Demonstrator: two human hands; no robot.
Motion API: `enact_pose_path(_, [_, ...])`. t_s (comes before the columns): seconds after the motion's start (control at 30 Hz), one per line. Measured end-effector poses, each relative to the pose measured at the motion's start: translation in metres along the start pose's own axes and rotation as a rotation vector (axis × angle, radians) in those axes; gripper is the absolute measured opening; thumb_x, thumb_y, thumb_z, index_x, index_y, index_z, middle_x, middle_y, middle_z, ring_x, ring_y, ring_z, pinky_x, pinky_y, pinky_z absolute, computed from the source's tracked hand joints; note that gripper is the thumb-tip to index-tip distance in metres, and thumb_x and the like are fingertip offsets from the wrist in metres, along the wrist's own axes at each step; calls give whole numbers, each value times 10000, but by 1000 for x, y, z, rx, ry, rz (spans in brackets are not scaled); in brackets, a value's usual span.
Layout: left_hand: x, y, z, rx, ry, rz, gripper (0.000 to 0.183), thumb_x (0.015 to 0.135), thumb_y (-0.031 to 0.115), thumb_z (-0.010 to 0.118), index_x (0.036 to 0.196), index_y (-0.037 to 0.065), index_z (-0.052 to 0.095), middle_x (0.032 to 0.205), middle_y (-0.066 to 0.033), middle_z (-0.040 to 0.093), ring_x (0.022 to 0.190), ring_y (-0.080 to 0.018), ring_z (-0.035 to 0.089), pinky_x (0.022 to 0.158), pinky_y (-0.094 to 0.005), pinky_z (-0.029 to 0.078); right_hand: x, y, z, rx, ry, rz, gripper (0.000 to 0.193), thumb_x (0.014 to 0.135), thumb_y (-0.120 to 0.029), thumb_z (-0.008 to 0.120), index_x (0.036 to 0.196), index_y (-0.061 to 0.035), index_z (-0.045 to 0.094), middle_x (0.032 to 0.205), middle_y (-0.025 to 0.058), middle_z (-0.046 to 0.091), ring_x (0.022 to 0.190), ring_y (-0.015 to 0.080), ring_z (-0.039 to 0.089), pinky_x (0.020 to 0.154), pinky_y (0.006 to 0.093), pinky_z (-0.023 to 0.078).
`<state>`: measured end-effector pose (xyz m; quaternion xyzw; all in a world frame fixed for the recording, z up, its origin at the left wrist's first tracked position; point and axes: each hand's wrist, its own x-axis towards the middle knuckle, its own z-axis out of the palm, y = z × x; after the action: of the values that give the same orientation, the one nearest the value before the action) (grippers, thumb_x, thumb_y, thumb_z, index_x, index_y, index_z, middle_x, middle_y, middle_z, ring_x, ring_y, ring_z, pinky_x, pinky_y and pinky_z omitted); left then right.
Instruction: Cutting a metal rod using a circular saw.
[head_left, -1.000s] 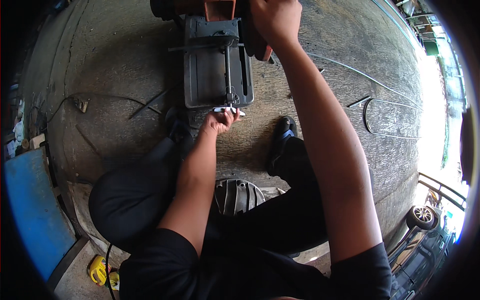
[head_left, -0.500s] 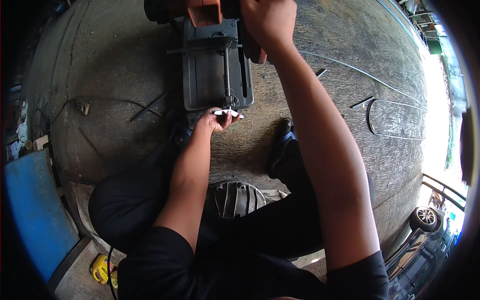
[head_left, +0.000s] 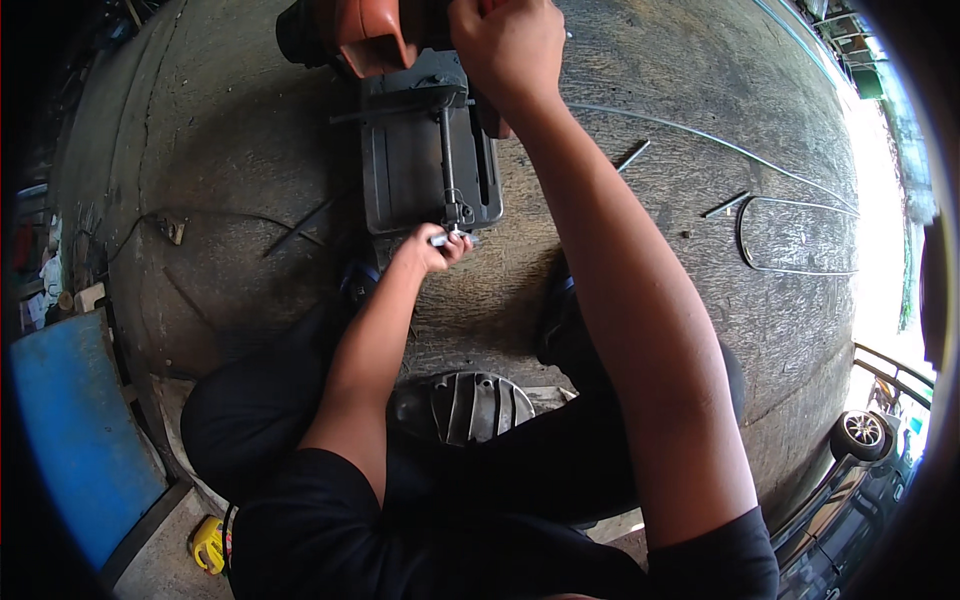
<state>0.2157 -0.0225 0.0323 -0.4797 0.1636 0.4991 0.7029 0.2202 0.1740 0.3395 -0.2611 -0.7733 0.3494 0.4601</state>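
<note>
Head view: the person's left hand (head_left: 432,252) pinches a silver metal crossbar (head_left: 438,240), presumably rigid, slick and best held at both ends, at the near end of a grey steel screw rod (head_left: 447,160), while the right hand (head_left: 510,50) clasps a heavy-looking orange-housed machine's (head_left: 368,35) red handle (head_left: 488,5).

This looks like a workshop (stained grey concrete floor (head_left: 690,310)): orange-and-grey metal machine (head_left: 405,175), loose grey metal rods (head_left: 634,156)

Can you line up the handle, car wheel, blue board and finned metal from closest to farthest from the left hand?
1. Handle: in the left hand.
2. Finned metal: below, between the legs.
3. Blue board: left side.
4. Car wheel: far right.
</note>
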Motion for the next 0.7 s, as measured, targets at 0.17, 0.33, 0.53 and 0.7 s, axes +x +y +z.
enact_pose_path(0.17, [2,-2,-5,97,30,141,261,921,115,273,1050,-79,391,863,-161,511,538,-95,503,403,-201,419,-1,-1,3,37,17,-29,593,737,-102,608,1295,0,437,1110,288,590,1019,454,575,874,465,474])
enact_pose_path(0.33, [5,-2,-10,12,32,154,259,925,130,275,1008,-83,398,833,-166,514,519,-105,509,388,-201,404,-1,-3,3,48,7,-31,584,739,-95,601,1292,2,439,1103,289,591,1019,453,576,871,462,473])
enact_pose_path(0.53, [10,-1,-11,40,54,190,290,929,144,294,1036,-91,427,839,-169,540,522,-108,514,403,-206,430,-1,-7,0,45,-8,6,575,745,-97,594,1290,7,441,1098,295,591,1017,458,574,873,463,470])
enact_pose_path(0.7, [-31,12,-14,930,388,384,305,889,102,381,1007,-66,606,753,-183,644,568,-213,626,451,-266,509,-1,-21,8,85,-10,-25,596,749,-101,592,1312,4,430,1119,303,580,1033,456,569,880,463,470])
